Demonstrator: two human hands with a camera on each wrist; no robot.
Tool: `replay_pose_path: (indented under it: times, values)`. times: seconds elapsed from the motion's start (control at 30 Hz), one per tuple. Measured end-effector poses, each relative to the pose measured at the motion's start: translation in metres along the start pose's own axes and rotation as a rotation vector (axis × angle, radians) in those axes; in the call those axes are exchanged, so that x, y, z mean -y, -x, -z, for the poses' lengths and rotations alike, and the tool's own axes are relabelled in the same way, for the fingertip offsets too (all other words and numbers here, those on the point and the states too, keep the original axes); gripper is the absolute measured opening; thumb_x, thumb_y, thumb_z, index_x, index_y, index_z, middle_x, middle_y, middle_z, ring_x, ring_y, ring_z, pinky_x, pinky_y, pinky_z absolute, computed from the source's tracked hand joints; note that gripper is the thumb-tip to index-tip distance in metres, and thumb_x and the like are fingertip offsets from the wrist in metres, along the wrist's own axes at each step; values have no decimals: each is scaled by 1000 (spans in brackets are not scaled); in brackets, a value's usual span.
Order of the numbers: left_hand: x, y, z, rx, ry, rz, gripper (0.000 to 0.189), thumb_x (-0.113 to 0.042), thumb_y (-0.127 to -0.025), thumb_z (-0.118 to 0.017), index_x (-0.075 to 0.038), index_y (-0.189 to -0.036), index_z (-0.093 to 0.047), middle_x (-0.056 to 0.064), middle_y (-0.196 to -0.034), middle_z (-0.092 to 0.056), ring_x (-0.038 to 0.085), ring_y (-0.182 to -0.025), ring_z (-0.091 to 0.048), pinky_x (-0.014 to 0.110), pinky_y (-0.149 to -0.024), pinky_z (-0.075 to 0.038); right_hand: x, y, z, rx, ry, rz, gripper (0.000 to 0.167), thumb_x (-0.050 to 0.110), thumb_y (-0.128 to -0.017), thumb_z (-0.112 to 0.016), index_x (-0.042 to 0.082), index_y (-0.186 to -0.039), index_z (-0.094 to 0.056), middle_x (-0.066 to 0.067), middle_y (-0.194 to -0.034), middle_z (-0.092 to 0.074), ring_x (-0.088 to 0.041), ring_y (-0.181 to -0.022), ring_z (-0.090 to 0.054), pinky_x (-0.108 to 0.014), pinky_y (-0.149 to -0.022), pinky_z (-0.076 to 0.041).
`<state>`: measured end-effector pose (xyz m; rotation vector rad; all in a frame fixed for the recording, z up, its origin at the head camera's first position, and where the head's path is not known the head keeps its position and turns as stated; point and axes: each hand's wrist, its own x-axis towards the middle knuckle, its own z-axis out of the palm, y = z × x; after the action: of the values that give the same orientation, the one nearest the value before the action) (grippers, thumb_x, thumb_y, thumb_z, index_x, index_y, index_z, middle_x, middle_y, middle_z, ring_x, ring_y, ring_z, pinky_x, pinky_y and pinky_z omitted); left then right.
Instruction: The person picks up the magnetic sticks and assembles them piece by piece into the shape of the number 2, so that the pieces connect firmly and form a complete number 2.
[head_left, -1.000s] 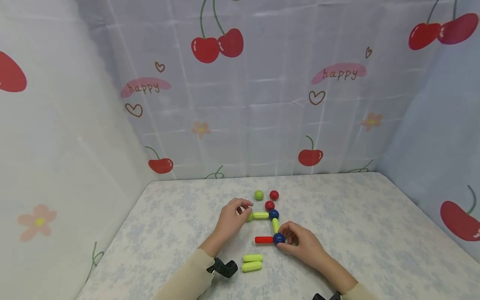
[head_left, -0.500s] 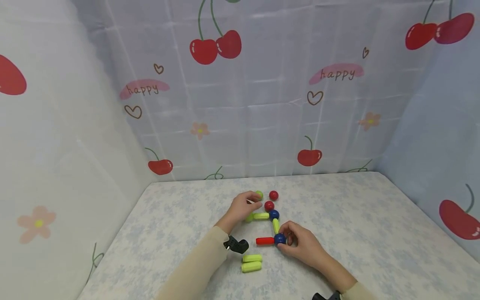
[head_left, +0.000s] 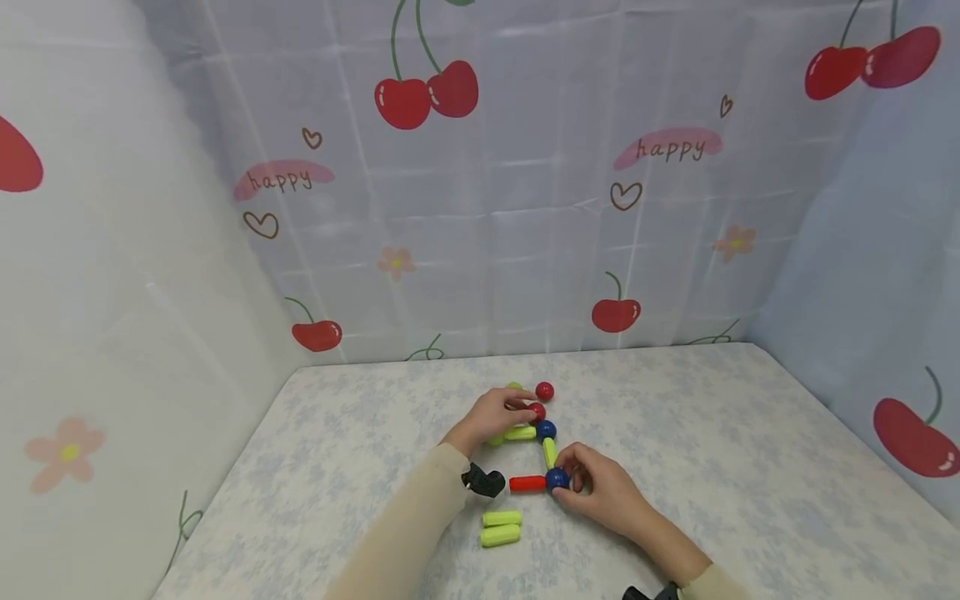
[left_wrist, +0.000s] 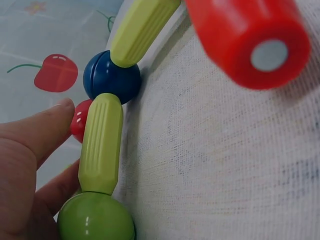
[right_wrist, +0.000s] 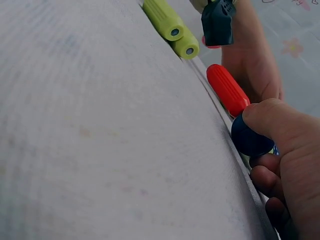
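Right hand [head_left: 600,492] pinches near blue ball [head_left: 557,479].
Red rod [head_left: 527,484] sits at its nine o'clock; left hand [head_left: 493,413] is at near red ball [head_left: 538,411], grip unclear.

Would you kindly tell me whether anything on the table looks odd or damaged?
Nothing looks damaged; only the red ridged rod stands out, its left end free and its colour unlike the yellow-green ridged rods.

- "happy", in small brown handwritten-style letters, all lowercase, on the left pink patch [head_left: 284,167] of the cherry-print cloth [head_left: 487,267] hanging behind the bench [head_left: 337,450].
- "happy" once more, in the same lettering, on the right pink patch [head_left: 669,137] of that cloth, a little higher than the first word in the head view.
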<state>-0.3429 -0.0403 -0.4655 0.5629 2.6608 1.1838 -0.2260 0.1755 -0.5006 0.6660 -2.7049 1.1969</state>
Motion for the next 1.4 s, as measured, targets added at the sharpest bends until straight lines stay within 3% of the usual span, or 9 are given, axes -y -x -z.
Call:
replay_pose_path:
  times: [0.47,0.87,1.17,1.4]
  values:
    - [1,-2,-6,-60,-34,43,25,-35,-93,-72,-25,-116,-72,-1,-113,-71,15,-102,-65,33,-86,-54,3,0,0,16,-15,-26,32,27,-84,-81,23,-107,-59,10,-89,-60,-2,-72,-53,-20,-61,-43]
    - [3,0,-6,-93,-21,59,28,-37,-92,-72,-25,-117,-72,-1,-110,-71,12,-96,-63,29,-82,-54,6,-1,1,24,-11,-43,32,30,-84,-81,23,-106,-59,9,-90,-59,-2,-72,-52,-20,-60,-43]
    - [3,4,-5,-118,48,54,28,-35,-93,-72,-23,-118,-72,-1,-113,-71,13,-97,-63,26,-79,-54,5,-1,0,20,-4,-47,33,28,-84,-82,23,-106,-59,9,-90,-59,-2,-71,-52,-20,-60,-42]
    - [-6,19,3,-192,136,9,30,-33,-93,-72,-23,-121,-70,-2,-114,-71,14,-98,-62,27,-79,-54,2,-1,0,12,3,-39,33,28,-83,-82,23,-106,-59,9,-90,-60,-2,-71,-52,-20,-60,-43]
